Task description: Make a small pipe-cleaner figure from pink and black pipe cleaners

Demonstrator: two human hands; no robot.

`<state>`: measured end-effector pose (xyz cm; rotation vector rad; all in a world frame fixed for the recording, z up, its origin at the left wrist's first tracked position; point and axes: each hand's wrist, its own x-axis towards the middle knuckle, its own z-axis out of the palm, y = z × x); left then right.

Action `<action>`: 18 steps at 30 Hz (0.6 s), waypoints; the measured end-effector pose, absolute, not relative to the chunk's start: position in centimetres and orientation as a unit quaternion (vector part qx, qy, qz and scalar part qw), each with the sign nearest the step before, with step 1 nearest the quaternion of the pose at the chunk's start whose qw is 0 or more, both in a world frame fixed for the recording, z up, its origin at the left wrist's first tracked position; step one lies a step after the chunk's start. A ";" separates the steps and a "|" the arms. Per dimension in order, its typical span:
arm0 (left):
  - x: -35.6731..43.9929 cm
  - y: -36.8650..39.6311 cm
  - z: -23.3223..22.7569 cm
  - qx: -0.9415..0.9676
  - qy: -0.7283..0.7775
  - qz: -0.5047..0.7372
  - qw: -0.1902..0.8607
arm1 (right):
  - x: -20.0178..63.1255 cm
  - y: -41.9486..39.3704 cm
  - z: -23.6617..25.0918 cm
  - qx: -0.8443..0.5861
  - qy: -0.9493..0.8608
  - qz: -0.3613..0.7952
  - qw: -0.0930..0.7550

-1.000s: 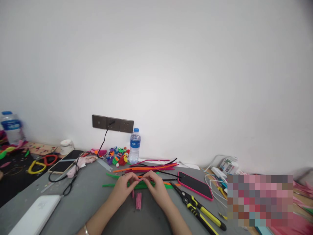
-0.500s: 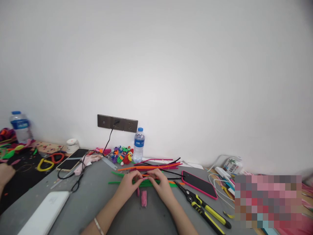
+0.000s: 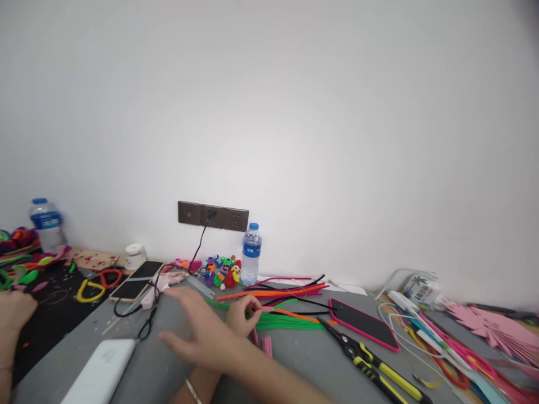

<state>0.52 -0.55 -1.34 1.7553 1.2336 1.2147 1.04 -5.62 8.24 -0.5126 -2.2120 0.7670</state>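
My left hand (image 3: 243, 317), with a bracelet on its wrist, pinches a short pink pipe cleaner (image 3: 266, 309) between thumb and fingertips above the table. Crossing over my left forearm, my right hand (image 3: 200, 331) reaches to the left with thumb and fingers apart and nothing in it. Its fingers are slightly blurred, close to a black cable and a pale pink crumpled item (image 3: 165, 280). A folded pink bundle (image 3: 267, 345) lies just below my left hand, partly covered by my right arm. Green pipe cleaners (image 3: 290, 322) and orange ones (image 3: 256, 293) lie behind and beside my left hand.
Pliers (image 3: 351, 348) and a pink-cased phone (image 3: 364, 325) lie to the right. A water bottle (image 3: 251, 255) and small pipe-cleaner figures (image 3: 223, 272) stand by the wall. A white power bank (image 3: 101, 373) and scissors (image 3: 99, 285) are leftward. Another person's hand (image 3: 17, 311) is at far left.
My right hand has let go of the pink pipe cleaner and swung left across my left forearm, opening. My left hand keeps its pinch. The view has shifted slightly, bringing more of the right side into sight.
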 end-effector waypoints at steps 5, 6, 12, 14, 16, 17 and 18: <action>0.2 -0.2 -1.7 0.696 0.468 0.437 0.325 | -7.4 -1.7 6.3 -0.200 -0.923 0.185 0.273; 0.2 -0.1 -1.8 0.697 0.470 0.433 0.324 | -8.6 -1.0 5.8 -0.212 -0.926 0.165 0.267; -0.4 0.3 -2.2 0.695 0.481 0.425 0.323 | -11.5 1.0 5.2 -0.238 -0.945 0.057 0.220; -0.5 0.3 -2.3 0.704 0.484 0.415 0.314 | -11.3 0.9 5.5 -0.289 -0.937 0.060 0.188; -0.3 0.3 -2.4 0.713 0.490 0.401 0.301 | -10.8 0.4 5.6 -0.356 -0.918 0.096 0.145; -0.2 0.2 -2.5 0.717 0.494 0.394 0.294 | -10.5 0.2 5.4 -0.382 -0.908 0.121 0.122; -0.1 0.1 -2.6 0.719 0.497 0.390 0.290 | -10.2 0.0 5.2 -0.396 -0.901 0.144 0.099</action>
